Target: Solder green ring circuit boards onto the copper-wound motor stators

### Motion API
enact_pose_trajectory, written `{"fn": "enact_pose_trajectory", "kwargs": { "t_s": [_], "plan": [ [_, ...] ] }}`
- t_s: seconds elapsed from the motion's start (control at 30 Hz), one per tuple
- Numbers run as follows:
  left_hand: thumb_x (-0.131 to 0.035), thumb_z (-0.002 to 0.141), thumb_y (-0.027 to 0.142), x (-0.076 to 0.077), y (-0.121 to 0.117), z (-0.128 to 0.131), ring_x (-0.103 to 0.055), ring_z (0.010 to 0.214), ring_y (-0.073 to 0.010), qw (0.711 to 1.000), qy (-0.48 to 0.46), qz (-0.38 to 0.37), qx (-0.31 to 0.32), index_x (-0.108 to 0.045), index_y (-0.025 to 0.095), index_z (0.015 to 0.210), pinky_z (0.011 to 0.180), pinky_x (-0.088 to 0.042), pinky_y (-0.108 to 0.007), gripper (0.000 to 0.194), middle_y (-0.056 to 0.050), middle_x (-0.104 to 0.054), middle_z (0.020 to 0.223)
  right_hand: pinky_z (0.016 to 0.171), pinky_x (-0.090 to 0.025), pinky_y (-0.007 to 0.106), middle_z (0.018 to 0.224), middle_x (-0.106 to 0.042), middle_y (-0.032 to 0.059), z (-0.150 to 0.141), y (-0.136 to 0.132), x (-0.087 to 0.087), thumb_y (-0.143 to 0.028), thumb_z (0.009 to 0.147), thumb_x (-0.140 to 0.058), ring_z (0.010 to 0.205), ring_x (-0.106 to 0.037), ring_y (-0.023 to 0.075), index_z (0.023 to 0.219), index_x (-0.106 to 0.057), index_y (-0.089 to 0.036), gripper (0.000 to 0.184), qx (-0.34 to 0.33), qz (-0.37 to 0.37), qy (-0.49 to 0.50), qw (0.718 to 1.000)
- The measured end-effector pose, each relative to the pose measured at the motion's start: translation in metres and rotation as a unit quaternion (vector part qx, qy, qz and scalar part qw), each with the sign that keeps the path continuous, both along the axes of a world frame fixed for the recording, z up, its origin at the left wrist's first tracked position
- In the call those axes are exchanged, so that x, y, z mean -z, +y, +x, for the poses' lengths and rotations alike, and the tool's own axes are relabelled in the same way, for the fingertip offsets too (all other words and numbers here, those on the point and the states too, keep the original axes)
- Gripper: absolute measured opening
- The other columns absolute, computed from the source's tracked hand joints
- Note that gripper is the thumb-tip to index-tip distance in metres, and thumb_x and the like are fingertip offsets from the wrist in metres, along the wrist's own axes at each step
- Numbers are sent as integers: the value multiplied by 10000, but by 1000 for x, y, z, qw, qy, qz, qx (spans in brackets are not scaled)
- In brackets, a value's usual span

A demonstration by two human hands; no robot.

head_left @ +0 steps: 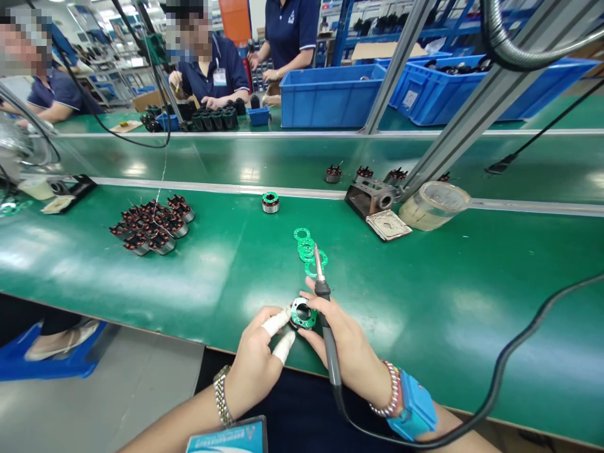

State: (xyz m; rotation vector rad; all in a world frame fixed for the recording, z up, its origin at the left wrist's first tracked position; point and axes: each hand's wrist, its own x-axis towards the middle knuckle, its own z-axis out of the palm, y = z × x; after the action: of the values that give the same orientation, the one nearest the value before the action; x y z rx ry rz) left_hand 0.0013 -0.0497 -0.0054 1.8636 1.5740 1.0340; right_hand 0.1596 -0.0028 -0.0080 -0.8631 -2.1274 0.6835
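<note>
My left hand (256, 358), with white finger cots on two fingers, grips the side of a motor stator topped by a green ring-shaped circuit board (310, 319). My right hand (353, 346) has a soldering iron (332, 355) tucked in it, tip pointing up and away from me. Fingertips of that same hand also touch the stator's far and right sides. Just beyond lie several loose green ring boards (306, 246), partly overlapped by the iron's tip. Farther off stands another stator (270, 202) with a green board on top.
Wound stators (153, 226) cluster on the left of the green bench (226, 251). At right are a metal iron stand (372, 196), a sponge pad (389, 224) and a tub (434, 204). The iron's cable (500, 371) crosses the right side. Blue bins (330, 97) and co-workers are behind.
</note>
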Motion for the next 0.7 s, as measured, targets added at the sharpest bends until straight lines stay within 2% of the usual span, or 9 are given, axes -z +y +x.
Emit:
{"fn": "enact_pose_trajectory", "kwargs": {
  "t_s": [0.07,0.13,0.2,0.27,0.37,0.47,0.57,0.63,0.7],
  "plan": [
    [-553,736,130,1,3,-3,-573,968,-218,1000,25,3,5,-431,183,1184,794,-526,-364,467,-122,-535,1137,967,-439,380,1298,-454,173,-5,0,-1,-110,810,-508,1224,-438,231,1169,-380,-195,391,2,-13,6,1000],
    [-579,690,104,2,10,-5,-502,1116,-257,998,58,15,32,-319,185,1288,894,-482,-418,657,-141,-474,1245,965,-443,380,1312,-449,163,-7,1,-4,-130,789,-541,1212,-452,239,1162,-384,-201,411,3,-29,8,1000],
    [-564,683,79,2,22,-10,-495,1134,-259,993,92,18,69,-263,202,1329,930,-454,-440,724,-134,-492,1236,959,-450,386,1308,-462,153,-5,4,-9,-165,783,-564,1192,-475,246,1163,-379,-212,425,17,-29,7,999],
    [-559,698,92,0,40,-18,-536,1080,-251,989,122,12,80,-233,208,1348,917,-461,-440,737,-126,-525,1188,949,-460,390,1287,-487,150,5,11,-16,-194,791,-563,1170,-498,249,1175,-369,-217,431,53,-5,5,999],
    [-576,701,133,-7,82,-36,-563,1037,-254,984,173,-2,48,-215,192,1359,896,-469,-428,753,-132,-512,1181,934,-473,382,1270,-510,144,27,27,-26,-220,812,-533,1150,-517,247,1184,-371,-214,405,114,39,-15,993],
    [-596,676,156,-19,134,-55,-564,1043,-267,974,228,-10,5,-216,198,1360,862,-484,-395,784,-156,-383,1314,892,-498,377,1268,-512,161,52,45,-30,-296,836,-501,1105,-555,254,1152,-394,-204,346,170,68,-43,982],
    [-606,669,189,-32,185,-65,-587,1012,-251,956,288,-47,20,-201,224,1365,825,-493,-336,806,-136,-247,1416,833,-526,378,1234,-533,188,71,60,-28,-378,854,-457,1027,-606,266,1138,-403,-186,347,218,88,-70,969],
    [-609,667,206,-39,212,-67,-616,950,-241,945,318,-71,34,-203,234,1366,788,-495,-313,809,-125,-278,1407,770,-549,359,1199,-558,192,82,69,-25,-404,858,-441,957,-641,265,1137,-408,-183,357,241,95,-86,962],
    [-623,650,217,-43,231,-65,-637,882,-247,938,335,-82,46,-233,231,1359,740,-494,-312,809,-127,-374,1349,713,-561,338,1161,-584,183,91,77,-23,-415,860,-432,912,-658,262,1138,-413,-186,361,259,103,-101,955]
  ]
}}
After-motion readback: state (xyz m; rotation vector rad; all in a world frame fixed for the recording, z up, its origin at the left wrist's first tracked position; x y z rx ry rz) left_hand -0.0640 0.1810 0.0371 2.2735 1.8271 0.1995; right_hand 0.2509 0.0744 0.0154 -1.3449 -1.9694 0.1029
